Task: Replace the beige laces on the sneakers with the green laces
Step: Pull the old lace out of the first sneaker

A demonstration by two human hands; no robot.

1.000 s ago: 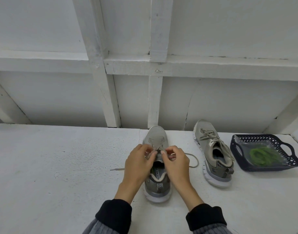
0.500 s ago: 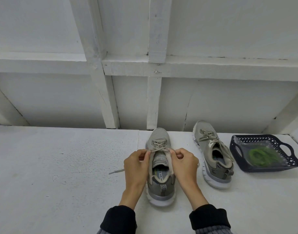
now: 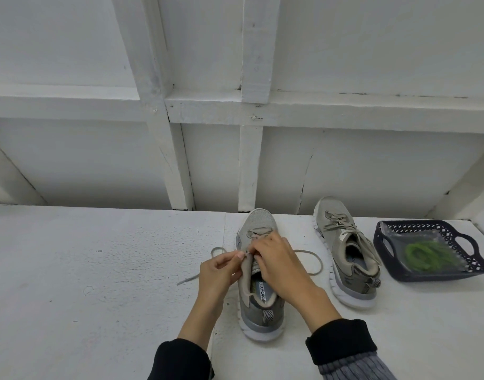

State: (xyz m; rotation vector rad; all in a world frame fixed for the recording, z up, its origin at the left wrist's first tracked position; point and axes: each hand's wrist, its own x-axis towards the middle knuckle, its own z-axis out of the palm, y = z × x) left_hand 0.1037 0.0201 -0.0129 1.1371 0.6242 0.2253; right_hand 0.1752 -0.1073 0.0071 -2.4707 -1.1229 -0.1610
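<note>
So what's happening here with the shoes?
A person is unlacing the nearer sneaker: both the left hand and right hand pinch its beige lace, whose loose ends trail on the white surface. The other sneaker is laced. The green laces wait in a dark basket.

Both forearms are extended forward in dark sleeves. The left hand (image 3: 221, 270) is curled, thumb and forefinger pinched together; the right hand (image 3: 277, 256) is arched palm-down, fingers bent.
</note>
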